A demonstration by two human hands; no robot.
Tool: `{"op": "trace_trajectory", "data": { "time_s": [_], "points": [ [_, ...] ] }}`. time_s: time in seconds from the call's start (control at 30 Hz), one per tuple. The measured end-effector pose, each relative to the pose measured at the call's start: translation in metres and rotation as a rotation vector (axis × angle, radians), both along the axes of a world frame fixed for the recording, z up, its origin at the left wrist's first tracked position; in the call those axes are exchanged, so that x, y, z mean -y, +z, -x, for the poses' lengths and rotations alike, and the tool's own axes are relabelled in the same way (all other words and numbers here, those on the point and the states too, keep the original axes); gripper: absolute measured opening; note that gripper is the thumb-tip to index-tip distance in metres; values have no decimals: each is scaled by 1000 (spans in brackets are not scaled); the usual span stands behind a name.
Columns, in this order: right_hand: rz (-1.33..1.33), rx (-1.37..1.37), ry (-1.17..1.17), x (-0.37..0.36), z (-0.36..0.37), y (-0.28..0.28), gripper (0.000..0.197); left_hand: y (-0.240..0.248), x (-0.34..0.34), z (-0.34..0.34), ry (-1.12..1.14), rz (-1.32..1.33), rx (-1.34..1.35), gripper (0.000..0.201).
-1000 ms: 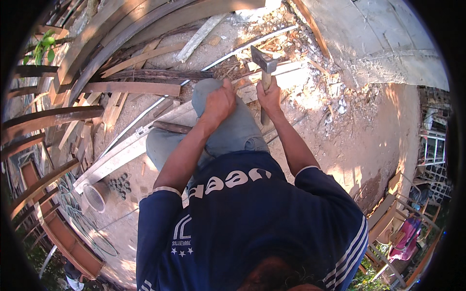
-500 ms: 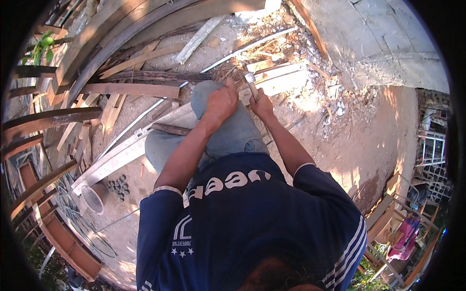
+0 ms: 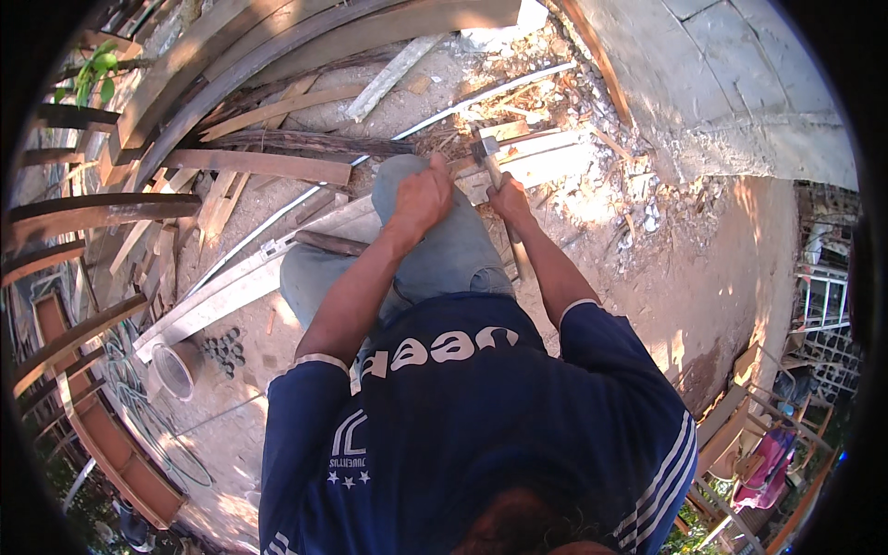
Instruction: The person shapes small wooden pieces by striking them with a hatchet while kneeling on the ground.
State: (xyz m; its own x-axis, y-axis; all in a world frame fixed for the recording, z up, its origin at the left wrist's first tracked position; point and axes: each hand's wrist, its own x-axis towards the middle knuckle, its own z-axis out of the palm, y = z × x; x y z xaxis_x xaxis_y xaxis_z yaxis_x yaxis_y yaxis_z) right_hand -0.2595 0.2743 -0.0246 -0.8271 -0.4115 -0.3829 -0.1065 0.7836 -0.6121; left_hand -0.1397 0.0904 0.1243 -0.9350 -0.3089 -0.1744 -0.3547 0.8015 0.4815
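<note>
My right hand (image 3: 509,200) is wrapped round the wooden handle of a hammer (image 3: 484,148). The metal head points away from me and the handle's end shows below my wrist. Over my bent knee (image 3: 398,168), my left hand (image 3: 425,198) has its fingers curled in; whatever they hold, if anything, is hidden. Just past both hands lies a sunlit pale plank (image 3: 546,159), partly hidden by my knee and right hand. A dark wooden piece (image 3: 330,243) rests beside my left thigh.
A long pale beam (image 3: 208,310) runs to the lower left, near a bucket (image 3: 173,372) and a coiled hose (image 3: 139,398). Curved timbers (image 3: 102,220) crowd the left. Wood chips (image 3: 638,190) litter the ground ahead; a concrete slab (image 3: 740,74) borders the far right.
The hammer has tilted in my right hand, so its head shows side-on and more of its handle is visible. My left hand has stayed nearly in place.
</note>
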Motion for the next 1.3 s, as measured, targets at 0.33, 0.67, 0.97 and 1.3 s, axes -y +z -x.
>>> {"op": "trace_trajectory", "data": {
  "time_s": [0.33,0.67,0.97,1.3],
  "points": [
    [146,-218,-26,6,-14,-7,37,6,-5,5,-4,4,65,26],
    [269,-182,-83,19,-39,59,31,-21,0,-10,17,-24,-35,21],
    [96,-64,95,-3,-24,-12,37,-16,-11,-16,63,-38,12,24],
    [176,-233,10,13,-44,-12,32,-29,-8,-18,-78,233,-26,28]
  ]
}}
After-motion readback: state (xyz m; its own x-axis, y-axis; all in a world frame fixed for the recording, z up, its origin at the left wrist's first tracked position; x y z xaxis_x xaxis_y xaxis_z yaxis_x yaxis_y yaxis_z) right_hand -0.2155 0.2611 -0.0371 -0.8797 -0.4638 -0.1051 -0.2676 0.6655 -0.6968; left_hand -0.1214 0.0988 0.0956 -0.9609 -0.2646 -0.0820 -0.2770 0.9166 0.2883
